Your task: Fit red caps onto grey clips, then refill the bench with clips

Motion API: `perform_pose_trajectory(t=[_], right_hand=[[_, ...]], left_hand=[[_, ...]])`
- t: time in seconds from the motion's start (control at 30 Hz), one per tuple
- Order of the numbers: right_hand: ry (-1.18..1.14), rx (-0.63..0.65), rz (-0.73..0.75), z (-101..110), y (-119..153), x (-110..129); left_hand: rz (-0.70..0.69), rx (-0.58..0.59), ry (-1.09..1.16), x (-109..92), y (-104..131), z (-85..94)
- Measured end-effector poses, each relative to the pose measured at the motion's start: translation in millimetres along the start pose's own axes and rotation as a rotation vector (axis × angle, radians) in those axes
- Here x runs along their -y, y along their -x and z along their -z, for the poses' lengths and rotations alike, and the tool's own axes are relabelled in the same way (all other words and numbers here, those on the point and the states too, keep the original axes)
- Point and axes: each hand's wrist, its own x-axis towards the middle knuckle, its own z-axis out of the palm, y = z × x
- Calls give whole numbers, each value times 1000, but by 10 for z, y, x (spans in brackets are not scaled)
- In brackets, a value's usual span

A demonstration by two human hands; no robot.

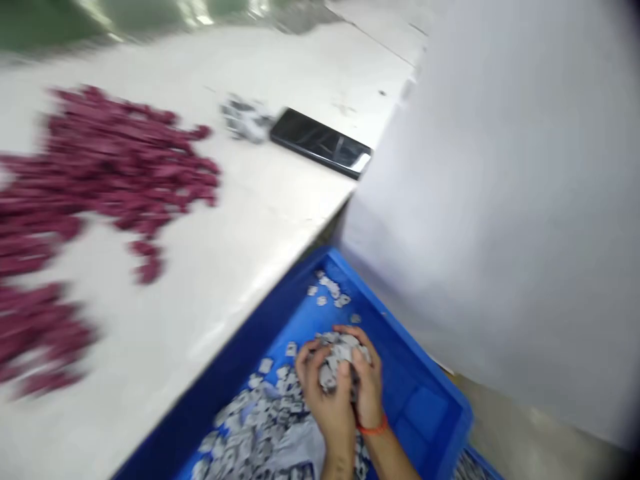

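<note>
Cupped together over a blue crate point(425, 360), my left hand point(323, 387) and my right hand point(369, 380) hold a heap of small grey-white pieces point(333, 363) between them. The fingers of both are curled round the heap. An orange band circles my right wrist. Below and to the left of my hands, many loose grey-white pieces point(250, 427) lie in the crate, with a few more near its far corner.
Left of the crate is a white table point(200, 320) bearing blurred dark red pieces point(120, 160), a small grey-white pile point(246, 120) and a black phone point(320, 141). A large white surface point(490, 200) rises on the right. Part of another blue crate shows at the bottom right.
</note>
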Motion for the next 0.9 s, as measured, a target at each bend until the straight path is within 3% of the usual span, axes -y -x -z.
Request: perform_pose_trajectory(t=[0.1,0.17,0.23,0.33,0.47,0.53,0.6,0.67,0.73,0.83,0.9], right_hand=[[-38,93,39,-163,426,233],[-80,222,24,-458,722,318],[-118,417,-20,-955,1110,359],[-166,694,-70,-1948,1892,296],[-65,863,-3,-3192,2964,-208],[47,876,112,-3638,3378,-609],[133,840,217,-3969,3678,-1011],[216,797,320,-4209,3866,-1329],[309,769,444,-4366,3951,-1512],[443,774,612,-4414,3924,-1542],[532,773,692,-4315,3835,-1469]], left_hand=[[-101,-167,-31,-360,28,426],[-175,-311,-75,-529,-49,852],[-249,-477,-141,-633,-164,1457],[-272,-690,-226,-650,-321,2625],[-125,-880,-297,-319,-465,4210],[-119,-959,-371,-17,-537,4860],[-154,-967,-459,302,-640,5381],[-205,-908,-532,553,-773,5778],[-254,-817,-576,680,-893,6072],[-257,-704,-606,657,-895,6377],[-192,-666,-635,597,-715,6507]])
